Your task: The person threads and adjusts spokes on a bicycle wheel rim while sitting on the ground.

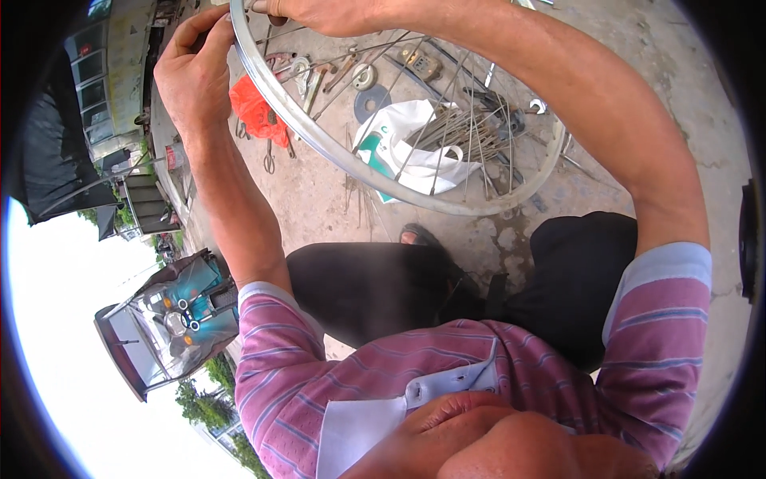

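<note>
A silver spoked wheel rim [463, 204] is held up before me, tilted, its thin spokes crossing the opening. My left hand [195, 76] grips the rim's upper left edge, thumb and fingers closed on it. My right hand [331, 12] reaches over the wheel to the inner side of that same stretch of rim. Its fingers are closed there beside the spokes, and the top of the picture cuts off part of the hand. Whatever is between those fingertips is too small or hidden to name.
Beneath the wheel lie a white and green bag [403, 128], a bundle of loose spokes [471, 132], a red-orange plastic bag [254, 108], a dark flat disc [369, 104] and a wrench [538, 105]. My dark-trousered knees are close below. A teal three-wheeled vehicle [187, 315] stands at left.
</note>
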Demonstrator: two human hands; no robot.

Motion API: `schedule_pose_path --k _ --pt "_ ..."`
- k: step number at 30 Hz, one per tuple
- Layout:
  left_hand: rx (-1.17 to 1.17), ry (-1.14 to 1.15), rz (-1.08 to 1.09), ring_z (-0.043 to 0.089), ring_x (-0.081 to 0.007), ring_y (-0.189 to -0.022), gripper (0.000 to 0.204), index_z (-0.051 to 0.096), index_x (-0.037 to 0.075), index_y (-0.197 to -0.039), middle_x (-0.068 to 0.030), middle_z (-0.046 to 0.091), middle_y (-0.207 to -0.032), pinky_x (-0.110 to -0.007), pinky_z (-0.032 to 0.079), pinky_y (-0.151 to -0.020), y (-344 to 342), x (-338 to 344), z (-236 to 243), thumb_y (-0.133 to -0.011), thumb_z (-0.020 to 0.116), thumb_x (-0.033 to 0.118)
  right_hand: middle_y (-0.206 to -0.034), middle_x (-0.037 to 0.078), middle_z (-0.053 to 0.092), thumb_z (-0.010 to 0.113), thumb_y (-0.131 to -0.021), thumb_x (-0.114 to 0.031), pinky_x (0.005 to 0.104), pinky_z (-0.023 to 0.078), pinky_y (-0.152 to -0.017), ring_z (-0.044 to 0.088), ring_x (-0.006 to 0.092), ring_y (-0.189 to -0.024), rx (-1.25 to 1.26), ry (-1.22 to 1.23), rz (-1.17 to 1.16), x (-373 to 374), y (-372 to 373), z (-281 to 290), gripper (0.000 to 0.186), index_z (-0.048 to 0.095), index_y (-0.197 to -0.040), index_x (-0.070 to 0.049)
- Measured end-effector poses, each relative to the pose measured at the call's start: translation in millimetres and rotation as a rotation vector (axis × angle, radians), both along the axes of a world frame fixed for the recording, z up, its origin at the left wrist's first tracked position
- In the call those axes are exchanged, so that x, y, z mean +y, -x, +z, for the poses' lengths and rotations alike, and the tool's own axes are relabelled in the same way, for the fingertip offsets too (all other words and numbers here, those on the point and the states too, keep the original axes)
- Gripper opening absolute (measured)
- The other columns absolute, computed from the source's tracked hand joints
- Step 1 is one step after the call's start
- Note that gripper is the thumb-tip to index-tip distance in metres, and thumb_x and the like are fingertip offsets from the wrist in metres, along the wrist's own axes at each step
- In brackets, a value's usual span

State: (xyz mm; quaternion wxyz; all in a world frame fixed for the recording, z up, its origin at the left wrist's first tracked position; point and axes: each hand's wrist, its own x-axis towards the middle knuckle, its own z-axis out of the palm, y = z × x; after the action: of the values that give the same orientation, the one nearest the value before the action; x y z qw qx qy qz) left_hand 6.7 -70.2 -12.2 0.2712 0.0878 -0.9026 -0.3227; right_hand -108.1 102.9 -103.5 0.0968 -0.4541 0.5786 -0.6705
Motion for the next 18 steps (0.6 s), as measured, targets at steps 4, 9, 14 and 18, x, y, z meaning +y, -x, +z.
schedule_pose_path --k 4,9,14,18 --pt "-0.045 0.072 0.054 0.071 -0.0160 -0.091 0.022 0.074 -0.007 -0.111 -0.0113 0.075 -0.100 -0.025 0.054 -0.084 -7 12 -2 -0.093 0.075 0.005 -0.098 0.029 0.071 0.055 -0.102 -0.030 0.0490 0.054 -0.083 0.070 0.0420 -0.095 0.000 -0.002 0.004 -11 -2 -4 0.036 0.072 -0.102 0.002" --pt "-0.048 0.082 0.038 0.071 -0.0167 -0.090 0.020 0.073 -0.007 -0.109 -0.0115 0.075 -0.098 -0.026 0.055 -0.084 -13 11 -5 -0.093 0.074 0.005 -0.092 0.028 0.071 0.057 -0.100 -0.031 0.0490 0.054 -0.080 0.071 0.0418 -0.090 0.024 -0.017 0.026 -17 -3 -7 0.037 0.072 -0.098 0.003" --pt "-0.046 0.056 0.017 0.071 -0.0163 -0.091 0.020 0.073 -0.007 -0.109 -0.0110 0.075 -0.099 -0.026 0.054 -0.084 -17 4 -8 -0.093 0.074 0.005 -0.089 0.026 0.072 0.058 -0.099 -0.030 0.0491 0.054 -0.078 0.071 0.0406 -0.086 0.006 -0.062 0.054 -21 -9 -8 0.035 0.072 -0.097 0.002" --pt "-0.051 0.065 0.024 0.071 -0.0161 -0.091 0.021 0.073 -0.006 -0.110 -0.0105 0.075 -0.099 -0.026 0.055 -0.084 -18 0 -12 -0.093 0.074 0.005 -0.089 0.025 0.072 0.058 -0.099 -0.029 0.0484 0.055 -0.078 0.072 0.0389 -0.087 -0.030 -0.083 0.073 -22 -12 -9 0.034 0.072 -0.096 0.001"
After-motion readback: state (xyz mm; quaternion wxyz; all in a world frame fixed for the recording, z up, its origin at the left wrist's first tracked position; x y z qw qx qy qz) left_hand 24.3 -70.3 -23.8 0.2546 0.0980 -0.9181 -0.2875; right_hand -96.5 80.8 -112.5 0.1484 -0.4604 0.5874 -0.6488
